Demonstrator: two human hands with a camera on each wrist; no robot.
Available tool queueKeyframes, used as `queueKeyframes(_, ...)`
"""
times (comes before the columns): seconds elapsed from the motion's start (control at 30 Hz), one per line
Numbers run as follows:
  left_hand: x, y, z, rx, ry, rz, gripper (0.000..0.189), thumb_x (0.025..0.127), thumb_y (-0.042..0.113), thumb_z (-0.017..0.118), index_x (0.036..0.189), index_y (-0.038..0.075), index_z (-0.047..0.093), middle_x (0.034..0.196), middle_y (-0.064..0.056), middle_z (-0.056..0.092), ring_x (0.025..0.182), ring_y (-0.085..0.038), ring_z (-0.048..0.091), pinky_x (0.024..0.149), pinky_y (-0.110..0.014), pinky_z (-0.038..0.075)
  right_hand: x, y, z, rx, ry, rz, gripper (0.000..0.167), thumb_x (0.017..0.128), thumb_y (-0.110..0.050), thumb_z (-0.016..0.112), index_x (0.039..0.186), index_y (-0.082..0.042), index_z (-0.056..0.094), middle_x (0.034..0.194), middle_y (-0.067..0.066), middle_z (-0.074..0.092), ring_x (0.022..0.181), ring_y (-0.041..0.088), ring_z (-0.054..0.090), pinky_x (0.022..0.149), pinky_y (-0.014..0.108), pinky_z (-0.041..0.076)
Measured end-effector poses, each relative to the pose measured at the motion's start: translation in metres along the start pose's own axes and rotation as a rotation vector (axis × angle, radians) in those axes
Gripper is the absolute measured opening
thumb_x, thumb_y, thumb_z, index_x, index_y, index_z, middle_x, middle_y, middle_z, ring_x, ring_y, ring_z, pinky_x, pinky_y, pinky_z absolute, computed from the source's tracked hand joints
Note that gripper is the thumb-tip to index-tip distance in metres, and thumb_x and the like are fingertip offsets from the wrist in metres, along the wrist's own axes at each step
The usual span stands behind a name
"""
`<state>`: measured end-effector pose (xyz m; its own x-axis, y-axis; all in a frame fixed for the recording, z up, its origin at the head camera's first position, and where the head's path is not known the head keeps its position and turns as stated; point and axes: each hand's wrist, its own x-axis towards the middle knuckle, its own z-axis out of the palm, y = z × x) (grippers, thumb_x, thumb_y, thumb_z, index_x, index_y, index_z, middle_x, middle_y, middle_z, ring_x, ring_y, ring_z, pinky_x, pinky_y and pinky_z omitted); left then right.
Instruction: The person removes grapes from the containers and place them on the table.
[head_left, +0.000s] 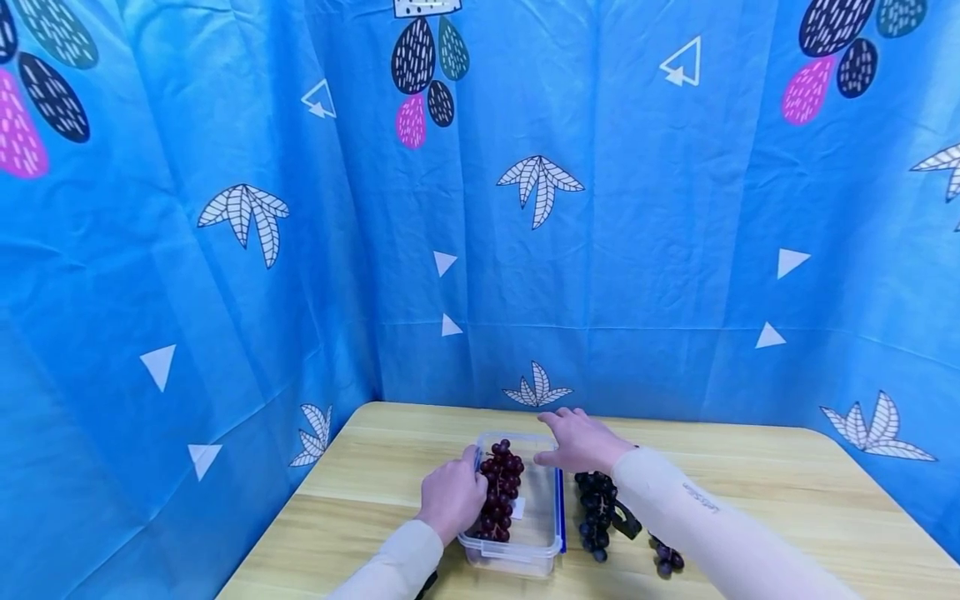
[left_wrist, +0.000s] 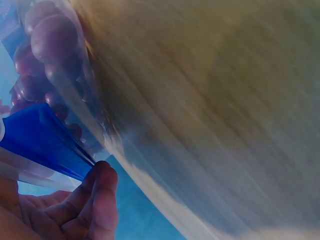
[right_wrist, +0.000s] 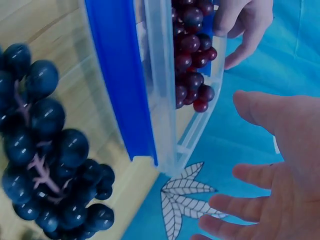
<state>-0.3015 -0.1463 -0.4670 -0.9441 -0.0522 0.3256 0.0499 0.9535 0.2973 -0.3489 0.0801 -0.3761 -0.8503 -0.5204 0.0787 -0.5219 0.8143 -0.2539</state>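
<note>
A clear plastic food container (head_left: 517, 552) with blue side flaps stands on the table, a bunch of red grapes (head_left: 501, 492) along its left side. My left hand (head_left: 453, 493) is at the container's left edge. In the left wrist view its curled fingers (left_wrist: 102, 200) pinch the edge of a blue flap (left_wrist: 45, 137). My right hand (head_left: 581, 442) hovers over the container's far right corner, fingers spread and holding nothing. Another blue flap (right_wrist: 120, 75) hangs down on the container's right side. Whether a lid is on cannot be made out clearly.
A bunch of dark grapes (head_left: 596, 512) lies right of the container, beside a black strap-like piece (head_left: 626, 521). More dark grapes (head_left: 666, 558) lie partly under my right forearm. The wooden table (head_left: 795, 500) ends at a blue patterned curtain (head_left: 645, 275).
</note>
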Motion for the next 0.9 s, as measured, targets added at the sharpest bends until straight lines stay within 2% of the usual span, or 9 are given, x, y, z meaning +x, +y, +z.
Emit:
queueKeyframes(0.3,0.001,0.001,0.0,-0.007,0.008,0.005,0.052,0.092,0.027,0.06,0.141,0.009,0.055,0.095,-0.011,0.074,0.07,-0.021,0.065,0.061,-0.04,0.053,0.016,-0.013,0.008,0.005,-0.058,-0.018,0.073,0.087,-0.044,0.075,0.147,-0.009,0.051,0.149,0.02,0.05,0.14,0.043,0.043,0.114,0.056,0.036)
queueKeyframes(0.6,-0.001,0.001,-0.002,0.019,0.011,0.007,0.051,0.092,0.027,0.06,0.14,0.009,0.057,0.097,-0.014,0.074,0.076,-0.026,0.069,0.061,-0.041,0.053,0.029,-0.026,0.016,0.003,-0.116,-0.063,0.063,0.089,-0.042,0.072,0.142,-0.011,0.057,0.147,0.017,0.052,0.135,0.035,0.051,0.11,0.049,0.044)
queueKeyframes(0.9,-0.001,0.0,-0.001,0.018,0.024,0.016,0.049,0.092,0.027,0.061,0.138,0.009,0.058,0.095,-0.014,0.074,0.073,-0.025,0.068,0.056,-0.04,0.052,0.036,-0.038,0.02,-0.002,-0.173,-0.077,0.055,0.09,-0.04,0.072,0.137,-0.012,0.061,0.138,0.012,0.062,0.125,0.029,0.06,0.103,0.044,0.049)
